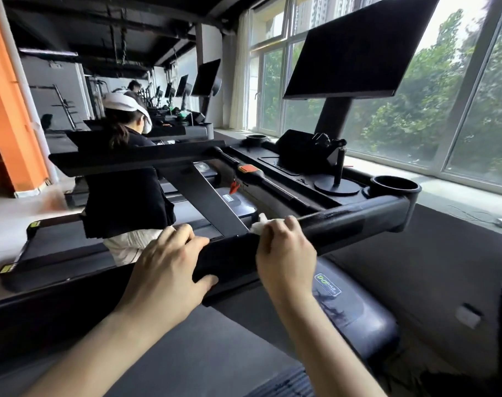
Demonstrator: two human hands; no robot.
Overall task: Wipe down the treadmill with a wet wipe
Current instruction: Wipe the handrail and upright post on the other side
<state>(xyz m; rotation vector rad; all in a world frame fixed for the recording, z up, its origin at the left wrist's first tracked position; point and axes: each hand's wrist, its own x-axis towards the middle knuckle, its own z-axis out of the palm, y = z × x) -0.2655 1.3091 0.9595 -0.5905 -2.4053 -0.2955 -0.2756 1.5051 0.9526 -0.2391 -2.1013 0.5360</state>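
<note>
Both on handrail [344, 224]: right hand [284, 253] pinches wipe [258, 226]; left hand [169, 270] wraps (thumb under).

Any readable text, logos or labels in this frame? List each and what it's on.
Green logo on the motor cover: a badge, letters too blurred to read.
Yellow stickers on the neighbouring treadmill's rear corners: too small to read.
Silver plates under the console: unreadable.
Screen: dark, no text.

Big windows [387, 116] fill the right wall, with green trees [433, 110] outside and soft daylight coming in. The ceiling [115, 21] is dark. An orange wall [3, 110] stands on the left. The floor [416, 253] is dark grey.
</note>
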